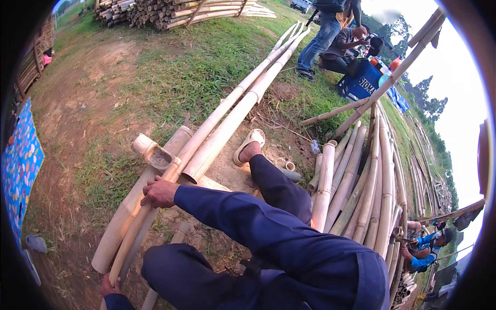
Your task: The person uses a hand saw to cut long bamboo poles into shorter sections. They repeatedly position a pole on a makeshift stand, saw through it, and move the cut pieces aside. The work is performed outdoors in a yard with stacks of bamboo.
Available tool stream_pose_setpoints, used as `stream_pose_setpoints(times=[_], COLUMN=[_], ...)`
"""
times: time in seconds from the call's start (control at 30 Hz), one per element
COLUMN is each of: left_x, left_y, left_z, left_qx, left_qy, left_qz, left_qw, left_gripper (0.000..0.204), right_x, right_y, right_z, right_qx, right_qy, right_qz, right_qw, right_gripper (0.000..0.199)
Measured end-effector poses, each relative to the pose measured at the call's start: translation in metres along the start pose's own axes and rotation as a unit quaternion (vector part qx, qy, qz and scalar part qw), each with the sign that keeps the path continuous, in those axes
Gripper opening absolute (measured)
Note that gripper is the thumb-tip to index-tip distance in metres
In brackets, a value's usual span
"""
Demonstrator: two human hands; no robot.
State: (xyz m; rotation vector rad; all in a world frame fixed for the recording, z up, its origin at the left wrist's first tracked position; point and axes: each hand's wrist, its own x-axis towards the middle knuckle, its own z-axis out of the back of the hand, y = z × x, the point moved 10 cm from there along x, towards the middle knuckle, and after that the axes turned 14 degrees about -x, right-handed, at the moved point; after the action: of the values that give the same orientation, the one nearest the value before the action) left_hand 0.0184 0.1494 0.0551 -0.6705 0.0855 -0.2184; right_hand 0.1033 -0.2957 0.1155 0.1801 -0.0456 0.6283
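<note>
My left hand [111, 285], low at the left, is closed round the near end of a long, pale bamboo pole [128, 245]. Farther up the same pole, my right hand [161, 192] grips it with bent fingers. The pole runs away toward the grass beside a second, thicker bamboo pole [219, 139], whose cut, hollow end faces me. Under and beside the held pole lies a thick bamboo log [111, 242]. Just beyond my right hand, a short bamboo piece [150, 150] with a scooped-out opening rests against the log and pole.
A fan of bamboo poles [369, 191] lies to my right, under a slanted post [392, 77]. Stacked bamboo [170, 13] stands far off. People are near a blue crate [359, 81]; another person [426, 250] sits at right. My sandalled foot [251, 146] is beside the poles.
</note>
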Motion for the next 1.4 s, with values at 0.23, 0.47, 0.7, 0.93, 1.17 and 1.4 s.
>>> stream_pose_setpoints(times=[0.23,0.47,0.7,0.93,1.17,1.4], left_x=[-0.004,-0.002,-0.001,-0.006,-0.001,-0.005], left_y=[-0.005,-0.009,-0.019,-0.003,-0.012,0.008], left_z=[0.003,-0.004,-0.009,-0.012,-0.013,-0.018], left_qx=[0.009,-0.014,-0.021,0.023,0.002,0.021], left_qy=[-0.062,-0.025,-0.009,-0.019,-0.023,-0.028], left_qz=[-0.033,-0.048,-0.054,-0.036,-0.059,-0.042], left_qw=[0.998,0.998,0.998,0.999,0.998,0.999], left_gripper=[0.042,0.044,0.048,0.054,0.06,0.065], right_x=[0.0,-0.002,0.002,0.002,-0.002,0.001], right_y=[-0.003,-0.003,-0.01,-0.008,-0.011,-0.009], right_z=[-0.005,-0.008,-0.024,-0.03,-0.027,-0.032], right_qx=[-0.012,-0.008,0.017,0.031,-0.023,-0.001], right_qy=[0.001,0.048,0.138,0.113,0.029,0.029], right_qz=[-0.007,-0.017,-0.047,-0.04,0.003,0.007], right_qw=[1.0,0.999,0.989,0.992,0.999,1.0], right_gripper=[0.043,0.046,0.047,0.05,0.053,0.051])
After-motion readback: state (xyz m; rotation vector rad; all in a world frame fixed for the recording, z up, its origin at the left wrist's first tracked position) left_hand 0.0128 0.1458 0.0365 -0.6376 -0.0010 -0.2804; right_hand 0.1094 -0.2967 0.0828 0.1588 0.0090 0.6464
